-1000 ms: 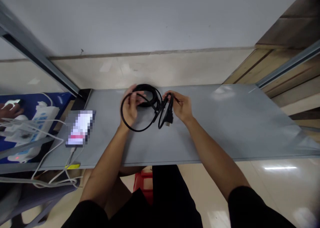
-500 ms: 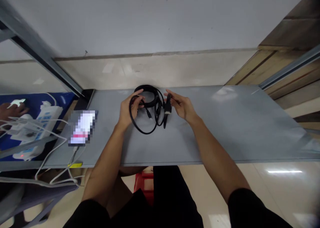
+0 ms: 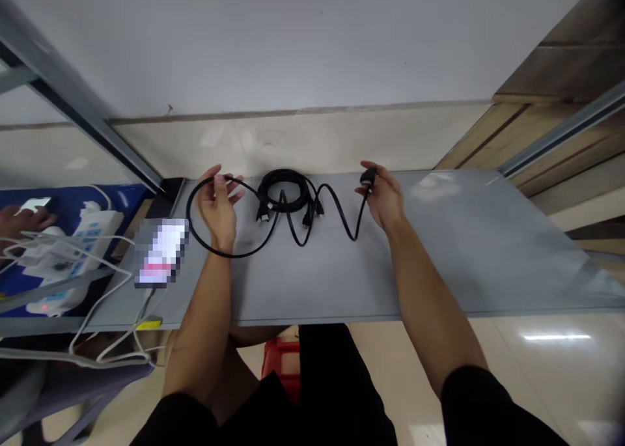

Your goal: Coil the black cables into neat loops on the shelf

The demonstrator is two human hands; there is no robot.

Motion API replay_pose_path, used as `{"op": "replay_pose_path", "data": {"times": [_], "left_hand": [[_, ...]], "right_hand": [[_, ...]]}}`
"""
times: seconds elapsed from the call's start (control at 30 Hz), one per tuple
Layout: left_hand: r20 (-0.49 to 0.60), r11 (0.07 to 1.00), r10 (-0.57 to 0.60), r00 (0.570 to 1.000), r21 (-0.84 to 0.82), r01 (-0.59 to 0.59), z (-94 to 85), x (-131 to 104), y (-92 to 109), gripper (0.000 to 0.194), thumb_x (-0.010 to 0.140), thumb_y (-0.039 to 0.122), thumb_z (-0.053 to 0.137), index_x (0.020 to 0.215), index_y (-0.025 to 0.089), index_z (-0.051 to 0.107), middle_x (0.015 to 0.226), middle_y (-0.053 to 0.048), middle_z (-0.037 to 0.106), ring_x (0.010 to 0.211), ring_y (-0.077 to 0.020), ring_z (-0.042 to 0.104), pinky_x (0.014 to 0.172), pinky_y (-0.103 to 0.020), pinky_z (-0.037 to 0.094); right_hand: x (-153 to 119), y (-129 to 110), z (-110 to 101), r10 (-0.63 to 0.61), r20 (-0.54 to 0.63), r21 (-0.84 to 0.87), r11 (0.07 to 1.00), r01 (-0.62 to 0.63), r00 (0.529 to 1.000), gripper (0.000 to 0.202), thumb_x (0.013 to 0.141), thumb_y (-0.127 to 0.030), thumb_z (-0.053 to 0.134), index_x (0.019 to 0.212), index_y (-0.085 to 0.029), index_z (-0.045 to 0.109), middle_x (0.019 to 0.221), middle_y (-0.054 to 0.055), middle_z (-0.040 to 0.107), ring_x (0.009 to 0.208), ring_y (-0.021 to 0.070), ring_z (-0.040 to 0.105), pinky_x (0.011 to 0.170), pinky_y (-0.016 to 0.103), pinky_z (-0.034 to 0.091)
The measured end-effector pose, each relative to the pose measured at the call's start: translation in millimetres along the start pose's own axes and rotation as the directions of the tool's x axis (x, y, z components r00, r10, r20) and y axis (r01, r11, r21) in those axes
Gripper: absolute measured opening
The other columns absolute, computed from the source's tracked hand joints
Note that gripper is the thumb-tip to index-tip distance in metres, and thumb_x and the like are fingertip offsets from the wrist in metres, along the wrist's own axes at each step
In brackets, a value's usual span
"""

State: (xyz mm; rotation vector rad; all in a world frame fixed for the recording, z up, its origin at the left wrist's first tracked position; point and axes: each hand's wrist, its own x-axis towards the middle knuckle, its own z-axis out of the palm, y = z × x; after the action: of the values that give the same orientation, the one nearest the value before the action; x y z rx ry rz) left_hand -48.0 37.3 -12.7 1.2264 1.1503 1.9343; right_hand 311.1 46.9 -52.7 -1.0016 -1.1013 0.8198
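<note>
Left hand [image 3: 217, 208]: fingers loosely curled, a loop of black cable [image 3: 239, 256] passing by the thumb; whether it is pinched we cannot tell. Right hand [image 3: 385, 195] clamps a black plug [image 3: 368, 178], partly covered by fingers. Between them we see a black coil [image 3: 283, 174] on the desk [image 3: 317, 286], its strands hard to trace. Phone [image 3: 163, 250] screen blurred to blocks; another person's hand [image 3: 27, 224] cut off far left. Wall [image 3: 312, 49] rises behind the back edge; desk surface runs on rightward.
</note>
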Motion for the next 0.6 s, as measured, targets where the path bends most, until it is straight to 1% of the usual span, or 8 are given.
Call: {"op": "replay_pose_path", "data": {"times": [0.07,0.13,0.2,0.27,0.37,0.47,0.53,0.6], "left_hand": [[-0.079,1.000,0.010,0.997,-0.002,-0.010,-2.7,3.2,0.7,0.049,0.099,0.070,0.073,0.124,0.027,0.072,0.108,-0.006,0.078,0.103,-0.0226,0.085,0.071,-0.023,0.063],[-0.109,1.000,0.001,0.994,0.012,0.000,-4.7,5.0,0.4,0.051,0.099,0.071,0.072,0.121,0.026,0.071,0.104,-0.006,0.078,0.099,-0.0225,0.085,0.067,-0.023,0.061],[-0.102,0.999,-0.010,0.995,0.038,0.014,-5.9,5.6,0.1,0.050,0.099,0.071,0.071,0.119,0.026,0.071,0.102,-0.006,0.080,0.096,-0.0223,0.084,0.063,-0.022,0.059],[-0.075,0.998,-0.018,0.997,0.051,0.022,-6.2,4.9,0.9,0.046,0.100,0.070,0.071,0.115,0.026,0.071,0.101,-0.006,0.081,0.093,-0.0212,0.084,0.058,-0.021,0.056],[-0.021,0.999,-0.042,0.999,0.032,0.043,-4.9,2.4,3.7,0.042,0.099,0.066,0.074,0.109,0.026,0.070,0.097,-0.005,0.082,0.083,-0.0180,0.081,0.052,-0.019,0.052],[0.051,0.998,-0.066,0.996,0.024,0.065,-1.0,-1.2,5.9,0.038,0.099,0.063,0.076,0.104,0.025,0.070,0.091,-0.003,0.081,0.076,-0.0163,0.079,0.052,-0.020,0.054],[0.109,0.997,-0.078,0.991,0.019,0.077,3.2,-5.3,6.0,0.037,0.100,0.062,0.077,0.103,0.025,0.070,0.087,-0.003,0.080,0.074,-0.0162,0.078,0.054,-0.022,0.056],[0.202,0.995,-0.104,0.974,0.014,0.103,8.9,-11.9,5.2,0.039,0.099,0.062,0.078,0.102,0.024,0.071,0.088,-0.003,0.080,0.073,-0.0167,0.078,0.057,-0.024,0.059]], "right_hand": [[6.6,-1.9,-8.3,0.015,-0.035,0.033,0.999,-0.014,0.999,0.054,0.097,-0.083,0.054,0.094,-0.030,0.067,0.068,-0.004,0.050,0.063,0.0166,0.060,0.061,0.031,0.058],[11.0,-2.7,-15.1,0.022,-0.064,0.041,0.999,-0.019,0.998,0.066,0.093,-0.094,0.044,0.081,-0.030,0.052,0.066,-0.003,0.044,0.061,0.0180,0.057,0.056,0.031,0.053],[13.8,-0.3,-19.3,0.022,-0.098,0.036,0.999,-0.018,0.995,0.070,0.089,-0.098,0.044,0.076,-0.029,0.040,0.065,-0.003,0.041,0.060,0.0187,0.056,0.056,0.032,0.051],[15.8,5.2,-21.5,0.017,-0.149,0.034,0.999,-0.012,0.989,0.068,0.089,-0.093,0.050,0.075,-0.029,0.033,0.064,-0.003,0.040,0.060,0.0189,0.055,0.057,0.034,0.050],[17.4,13.9,-22.5,-0.006,-0.194,0.004,1.000,0.007,0.981,0.059,0.091,-0.082,0.052,0.074,-0.029,0.031,0.066,-0.002,0.042,0.062,0.0199,0.055,0.060,0.036,0.051],[14.6,16.3,-17.3,-0.017,-0.160,-0.041,0.999,0.010,0.987,0.052,0.092,-0.075,0.056,0.076,-0.029,0.037,0.071,-0.001,0.047,0.065,0.0199,0.057,0.061,0.036,0.050],[8.6,13.8,-5.9,-0.005,-0.123,-0.039,0.999,0.000,0.992,0.051,0.090,-0.073,0.066,0.079,-0.030,0.043,0.073,-0.003,0.049,0.064,0.0179,0.055,0.058,0.033,0.048],[-1.8,9.5,12.9,0.009,-0.069,-0.028,1.000,-0.011,0.998,0.054,0.084,-0.073,0.078,0.083,-0.029,0.047,0.072,-0.005,0.049,0.061,0.0150,0.051,0.054,0.030,0.044]]}}
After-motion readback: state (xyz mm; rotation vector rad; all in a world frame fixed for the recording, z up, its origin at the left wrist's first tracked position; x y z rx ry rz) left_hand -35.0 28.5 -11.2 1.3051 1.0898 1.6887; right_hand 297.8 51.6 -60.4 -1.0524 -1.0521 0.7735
